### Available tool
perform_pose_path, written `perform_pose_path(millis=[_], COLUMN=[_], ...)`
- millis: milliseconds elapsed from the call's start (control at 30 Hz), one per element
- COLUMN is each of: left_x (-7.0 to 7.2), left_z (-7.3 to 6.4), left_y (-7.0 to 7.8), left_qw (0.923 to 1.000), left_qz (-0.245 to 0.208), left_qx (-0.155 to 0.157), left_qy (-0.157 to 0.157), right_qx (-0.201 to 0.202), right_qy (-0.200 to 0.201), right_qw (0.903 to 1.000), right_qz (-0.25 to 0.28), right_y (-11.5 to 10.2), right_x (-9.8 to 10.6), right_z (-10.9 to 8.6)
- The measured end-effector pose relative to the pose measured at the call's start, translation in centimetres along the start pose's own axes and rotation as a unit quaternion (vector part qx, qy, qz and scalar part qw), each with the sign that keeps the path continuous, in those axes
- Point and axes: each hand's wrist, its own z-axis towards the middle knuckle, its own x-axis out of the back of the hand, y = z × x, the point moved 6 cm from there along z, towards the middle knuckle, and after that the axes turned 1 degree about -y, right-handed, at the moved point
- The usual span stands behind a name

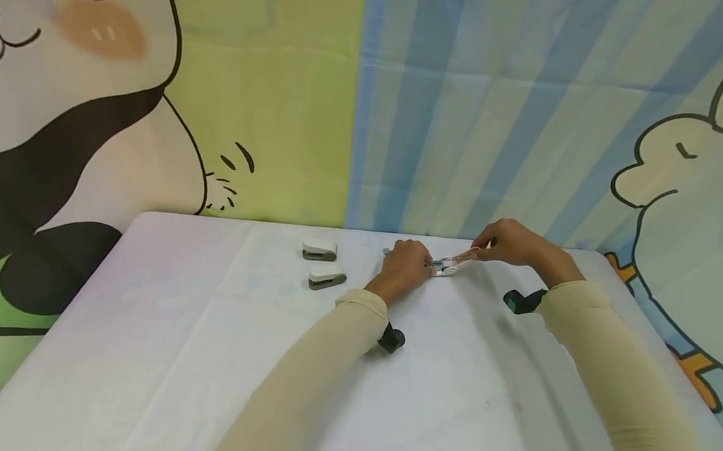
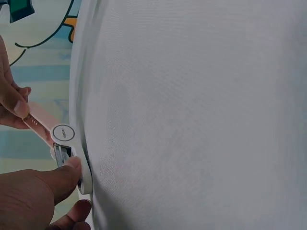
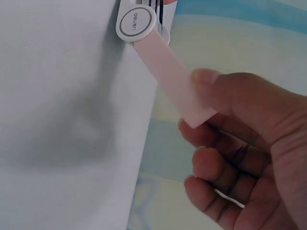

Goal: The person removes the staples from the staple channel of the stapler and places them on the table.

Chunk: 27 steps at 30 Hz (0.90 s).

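A pink and white stapler (image 1: 449,266) is stretched between both hands near the table's far edge, swung open at its round white hinge (image 3: 137,23). My left hand (image 1: 406,266) grips its white end, the thumb lying against the metal staple channel (image 2: 62,154); part of that end is hidden by the hand. With thumb and index finger, my right hand (image 3: 244,129) pinches the tip of the pink arm (image 3: 175,86). Its other fingers curl loosely below, apart from the stapler.
Two small white and grey staplers, one farther back (image 1: 319,250) and one nearer (image 1: 327,277), sit left of the left hand. The white-covered table (image 1: 198,354) ends at a printed cartoon backdrop (image 1: 295,93). Dark wrist devices (image 1: 392,338) hang under both forearms.
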Motion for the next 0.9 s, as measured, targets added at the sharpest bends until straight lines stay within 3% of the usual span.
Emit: perform_pose_path(millis=[167, 300, 500, 667, 900], left_x=[-0.3, -0.5, -0.6, 0.6, 3.2], left_z=[-0.2, -0.2, -0.1, -0.4, -0.9], left_y=[-0.3, -0.5, -1.6, -2.1, -3.2], left_qw=[0.9989, 0.9982, 0.9969, 0.9975, 0.9963], left_qz=[-0.047, -0.059, -0.077, -0.066, -0.057], left_qx=[0.001, -0.006, -0.013, -0.021, -0.064], left_qy=[-0.005, -0.003, -0.004, -0.010, -0.012], right_qx=[-0.019, -0.019, 0.007, 0.011, -0.011], right_qy=[-0.016, -0.012, -0.008, 0.031, 0.092], right_qw=[0.9997, 0.9997, 0.9998, 0.9994, 0.9956], right_qz=[0.001, 0.003, -0.017, -0.011, -0.010], right_y=[0.7, 0.9, -0.2, -0.9, -2.4], right_x=[-0.8, -1.0, -0.9, 0.1, 0.4], right_z=[0.1, 0.0, 0.1, -0.1, 0.4])
